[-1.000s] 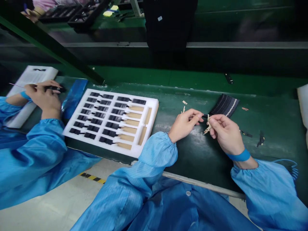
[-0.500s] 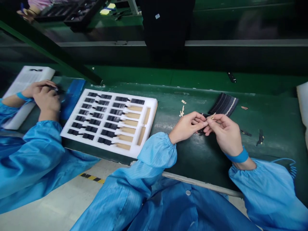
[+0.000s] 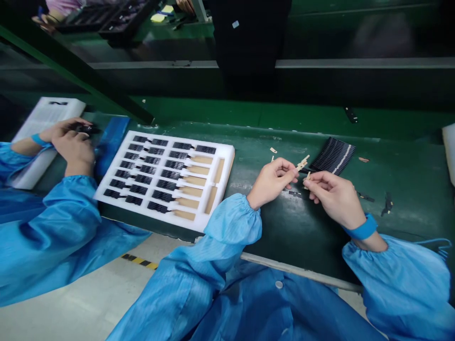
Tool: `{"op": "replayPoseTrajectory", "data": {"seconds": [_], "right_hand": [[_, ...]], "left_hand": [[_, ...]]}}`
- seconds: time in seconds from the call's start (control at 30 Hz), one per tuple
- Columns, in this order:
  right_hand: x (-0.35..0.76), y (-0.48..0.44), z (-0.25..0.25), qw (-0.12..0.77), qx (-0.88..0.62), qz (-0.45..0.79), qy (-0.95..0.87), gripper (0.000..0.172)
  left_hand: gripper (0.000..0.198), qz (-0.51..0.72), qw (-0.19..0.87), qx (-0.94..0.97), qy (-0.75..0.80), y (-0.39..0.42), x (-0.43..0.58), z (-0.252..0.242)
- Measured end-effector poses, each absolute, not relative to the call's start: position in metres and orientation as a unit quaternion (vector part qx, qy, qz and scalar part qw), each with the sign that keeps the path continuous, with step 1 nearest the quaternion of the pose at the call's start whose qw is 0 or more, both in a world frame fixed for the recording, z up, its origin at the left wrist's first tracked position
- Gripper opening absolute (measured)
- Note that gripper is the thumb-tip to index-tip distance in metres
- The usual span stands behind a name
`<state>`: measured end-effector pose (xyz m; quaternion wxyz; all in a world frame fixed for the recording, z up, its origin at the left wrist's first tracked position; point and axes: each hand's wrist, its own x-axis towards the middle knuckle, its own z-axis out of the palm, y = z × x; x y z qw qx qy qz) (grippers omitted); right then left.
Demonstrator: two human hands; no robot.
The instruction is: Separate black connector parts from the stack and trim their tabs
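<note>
Between the thumb and fingers of my left hand [image 3: 273,183] are several small beige flat pieces [image 3: 303,163], which stick out to the upper right. My right hand [image 3: 332,195], just to the right, pinches a small beige piece [image 3: 307,176] at its fingertips. A gap separates the two hands. Behind them lies a fanned row of black ribbed strips [image 3: 334,155]. A small dark part [image 3: 295,193] rests on the green bench below my fingertips. One loose beige piece [image 3: 273,150] lies beyond my left hand.
Left of my hands sits a white foam tray [image 3: 223,182] with black parts in its slots. A co-worker's hands [image 3: 74,147] handle a black object farther left. Small black parts [image 3: 387,203] lie at right. A green post [image 3: 106,97] slants above the bench [image 3: 291,241].
My hands have drawn apart, the right one moving slightly right and down. The beige pieces in my left hand now show clearly. The co-worker's black object is more visible.
</note>
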<state>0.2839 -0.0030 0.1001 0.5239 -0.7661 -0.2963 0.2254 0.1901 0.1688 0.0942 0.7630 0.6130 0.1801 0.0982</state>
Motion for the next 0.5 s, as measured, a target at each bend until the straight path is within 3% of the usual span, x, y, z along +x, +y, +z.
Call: {"op": "replayPoseTrajectory", "data": {"seconds": [0.1, 0.2, 0.4, 0.5], "right_hand": [[0.299, -0.014, 0.103, 0.379, -0.803, 0.127, -0.443, 0.017], [0.304, -0.020, 0.110, 0.301, -0.797, 0.066, -0.520, 0.022], [0.296, -0.016, 0.125, 0.393, -0.800, -0.045, -0.452, 0.009], [0.294, -0.011, 0.122, 0.400, -0.786, 0.001, -0.472, 0.020]], "left_hand": [[0.034, 0.135, 0.757, 0.605, 0.206, 0.174, 0.191, 0.098], [0.028, 0.130, 0.757, 0.605, 0.209, 0.177, 0.190, 0.099], [0.017, 0.016, 0.715, 0.678, 0.168, 0.176, 0.185, 0.093], [0.012, -0.031, 0.704, 0.698, 0.126, 0.177, 0.182, 0.095]]}}
